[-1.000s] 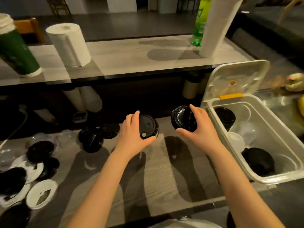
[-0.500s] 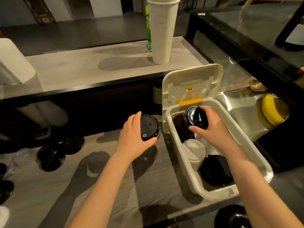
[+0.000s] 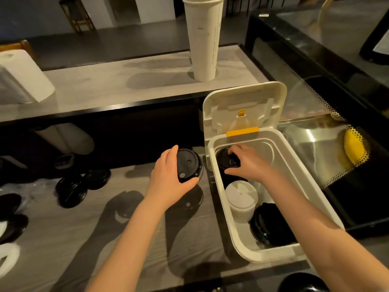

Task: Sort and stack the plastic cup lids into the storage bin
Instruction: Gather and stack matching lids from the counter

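Note:
My left hand [image 3: 168, 178] holds a black cup lid [image 3: 189, 165] above the grey table, just left of the white storage bin [image 3: 299, 171]. My right hand [image 3: 248, 163] reaches into the bin's far left corner and grips a black lid [image 3: 226, 160] sitting on a black stack there. A stack of white lids [image 3: 241, 199] stands in the bin's middle. Another black lid stack [image 3: 269, 224] lies at the bin's near end. The bin's hinged cover [image 3: 244, 106] stands open at the back.
Loose black lids [image 3: 72, 191] and more black and white lids [image 3: 10, 226] lie on the table's left. A tall white cup stack [image 3: 204, 39] and a paper towel roll [image 3: 19, 76] stand on the raised counter. A banana [image 3: 353, 147] lies right of the bin.
My right hand has moved from above the bin's rim down into the bin's far left corner, bringing its black lid onto the stack there. My left hand stays beside the bin with its lid.

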A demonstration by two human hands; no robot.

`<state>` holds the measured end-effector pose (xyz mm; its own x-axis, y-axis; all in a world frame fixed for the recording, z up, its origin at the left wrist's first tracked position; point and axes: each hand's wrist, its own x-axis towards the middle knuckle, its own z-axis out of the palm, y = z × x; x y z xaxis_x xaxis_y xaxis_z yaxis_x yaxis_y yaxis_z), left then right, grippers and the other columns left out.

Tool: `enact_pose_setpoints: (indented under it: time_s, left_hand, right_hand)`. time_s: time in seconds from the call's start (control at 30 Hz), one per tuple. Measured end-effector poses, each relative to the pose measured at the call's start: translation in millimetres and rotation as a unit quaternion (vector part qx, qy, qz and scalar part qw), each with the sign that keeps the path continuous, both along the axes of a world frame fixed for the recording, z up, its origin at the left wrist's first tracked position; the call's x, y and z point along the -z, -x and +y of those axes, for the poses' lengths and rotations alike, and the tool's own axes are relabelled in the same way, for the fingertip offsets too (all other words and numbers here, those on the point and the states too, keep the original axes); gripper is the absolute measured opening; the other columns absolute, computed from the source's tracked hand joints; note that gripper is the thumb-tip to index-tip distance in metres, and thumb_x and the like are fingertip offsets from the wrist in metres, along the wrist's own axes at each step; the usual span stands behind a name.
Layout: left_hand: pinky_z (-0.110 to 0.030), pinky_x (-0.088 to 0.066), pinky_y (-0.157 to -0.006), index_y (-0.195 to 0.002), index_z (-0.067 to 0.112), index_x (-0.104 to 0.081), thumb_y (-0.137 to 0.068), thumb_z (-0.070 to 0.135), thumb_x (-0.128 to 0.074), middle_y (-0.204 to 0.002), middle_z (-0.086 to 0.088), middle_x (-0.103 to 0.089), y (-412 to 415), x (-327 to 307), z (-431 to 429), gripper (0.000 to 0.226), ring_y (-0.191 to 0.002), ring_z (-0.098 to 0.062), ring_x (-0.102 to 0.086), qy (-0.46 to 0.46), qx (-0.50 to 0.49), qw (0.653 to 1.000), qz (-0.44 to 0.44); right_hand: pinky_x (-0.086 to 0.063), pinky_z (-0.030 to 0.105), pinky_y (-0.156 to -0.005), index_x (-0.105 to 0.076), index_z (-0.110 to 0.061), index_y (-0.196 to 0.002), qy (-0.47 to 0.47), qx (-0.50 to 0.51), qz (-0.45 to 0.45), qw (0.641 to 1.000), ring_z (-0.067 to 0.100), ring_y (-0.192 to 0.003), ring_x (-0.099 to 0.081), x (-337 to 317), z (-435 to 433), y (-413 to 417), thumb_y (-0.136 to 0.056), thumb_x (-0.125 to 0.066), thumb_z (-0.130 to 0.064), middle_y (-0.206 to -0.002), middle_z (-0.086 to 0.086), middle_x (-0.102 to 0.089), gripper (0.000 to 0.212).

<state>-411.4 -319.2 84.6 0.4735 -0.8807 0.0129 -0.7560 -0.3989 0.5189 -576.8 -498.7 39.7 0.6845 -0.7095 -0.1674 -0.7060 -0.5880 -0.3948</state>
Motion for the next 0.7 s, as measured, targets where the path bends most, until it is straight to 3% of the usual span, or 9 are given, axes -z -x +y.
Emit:
enact_pose_setpoints:
  time_s: [0.07, 0.13, 0.2, 0.27, 0.33, 0.43, 0.53, 0.6, 0.7]
  left_hand:
    - [-0.033, -0.023, -0.113, -0.149, 0.020, -0.011, -0.076, 0.044, -0.072, -0.153, 0.001, -0.019, 3, -1, 0, 0.098, -0.140, -0.017, -0.020, 0.008, 0.004, 1.000, 0.011]
    - [-0.030, -0.022, -0.112, -0.149, 0.022, -0.011, -0.075, 0.043, -0.073, -0.154, 0.003, -0.018, 8, -3, -1, 0.099, -0.141, -0.015, -0.019, 0.024, 0.016, 0.999, 0.020]
    - [-0.028, -0.023, -0.111, -0.149, 0.024, -0.010, -0.074, 0.041, -0.075, -0.154, 0.005, -0.018, 15, -8, -4, 0.101, -0.141, -0.013, -0.019, 0.043, 0.038, 0.998, 0.026]
    - [-0.026, -0.024, -0.109, -0.149, 0.026, -0.008, -0.071, 0.042, -0.077, -0.153, 0.007, -0.020, 26, -12, -10, 0.106, -0.140, -0.011, -0.021, 0.062, 0.069, 0.995, 0.026]
    - [-0.022, -0.024, -0.106, -0.149, 0.027, -0.005, -0.070, 0.041, -0.078, -0.151, 0.007, -0.023, 38, -16, -17, 0.109, -0.138, -0.010, -0.022, 0.076, 0.107, 0.991, 0.015]
    - [-0.017, -0.021, -0.100, -0.149, 0.025, -0.003, -0.071, 0.039, -0.077, -0.150, 0.006, -0.025, 52, -17, -24, 0.109, -0.135, -0.010, -0.023, 0.093, 0.160, 0.983, -0.015]
    - [-0.021, -0.025, -0.103, -0.149, 0.025, -0.001, -0.073, 0.039, -0.076, -0.150, 0.004, -0.024, 61, -13, -30, 0.107, -0.135, -0.011, -0.023, 0.092, 0.190, 0.977, -0.030]
    - [-0.028, -0.028, -0.108, -0.149, 0.024, -0.001, -0.076, 0.040, -0.073, -0.151, 0.002, -0.024, 66, -6, -33, 0.104, -0.137, -0.013, -0.023, 0.075, 0.200, 0.976, -0.029]
    - [-0.034, -0.018, -0.116, -0.149, 0.019, -0.012, -0.083, 0.047, -0.063, -0.156, 0.001, -0.015, 66, 8, -34, 0.088, -0.143, -0.014, -0.012, 0.012, 0.213, 0.975, -0.062]
  right_hand:
    - [-0.040, 0.042, -0.102, -0.048, -0.022, -0.129, 0.008, 0.015, -0.041, 0.999, 0.025, -0.131, -0.036, -4, 0, 4, -0.081, -0.067, -0.045, -0.143, 0.002, -0.036, 0.057]
    - [-0.038, 0.035, -0.103, -0.052, -0.018, -0.128, 0.025, 0.046, -0.153, 0.987, 0.021, -0.127, -0.041, -16, 6, 7, -0.084, -0.066, -0.037, -0.136, 0.002, -0.044, 0.050]
    - [-0.041, 0.025, -0.094, -0.056, -0.017, -0.126, 0.003, 0.068, -0.246, 0.967, 0.014, -0.112, -0.052, -34, 19, 11, -0.087, -0.065, -0.031, -0.123, 0.000, -0.056, 0.042]
    - [-0.049, 0.026, -0.083, -0.059, -0.019, -0.123, -0.073, 0.057, -0.296, 0.951, 0.013, -0.092, -0.060, -51, 34, 17, -0.087, -0.065, -0.029, -0.107, -0.001, -0.065, 0.037]
    - [-0.051, 0.025, -0.077, -0.060, -0.019, -0.121, -0.119, 0.027, -0.295, 0.948, 0.014, -0.080, -0.061, -61, 45, 21, -0.086, -0.066, -0.027, -0.095, 0.001, -0.066, 0.036]
    - [-0.045, 0.015, -0.064, -0.061, -0.021, -0.114, -0.104, 0.030, -0.276, 0.955, 0.000, -0.062, -0.056, -68, 45, 31, -0.081, -0.073, -0.021, -0.081, -0.001, -0.061, 0.035]
    - [-0.050, 0.020, -0.050, -0.061, -0.017, -0.109, -0.186, 0.063, -0.290, 0.937, 0.005, -0.051, -0.057, -70, 39, 45, -0.079, -0.073, -0.008, -0.074, 0.005, -0.055, 0.033]
    - [-0.053, 0.026, -0.050, -0.059, -0.018, -0.107, -0.178, 0.085, -0.272, 0.942, 0.015, -0.052, -0.060, -67, 37, 54, -0.082, -0.071, -0.009, -0.076, 0.008, -0.052, 0.030]
    - [-0.056, 0.033, -0.060, -0.058, -0.025, -0.106, -0.160, 0.114, -0.215, 0.957, 0.020, -0.057, -0.061, -59, 34, 74, -0.086, -0.065, -0.014, -0.081, 0.003, -0.053, 0.024]
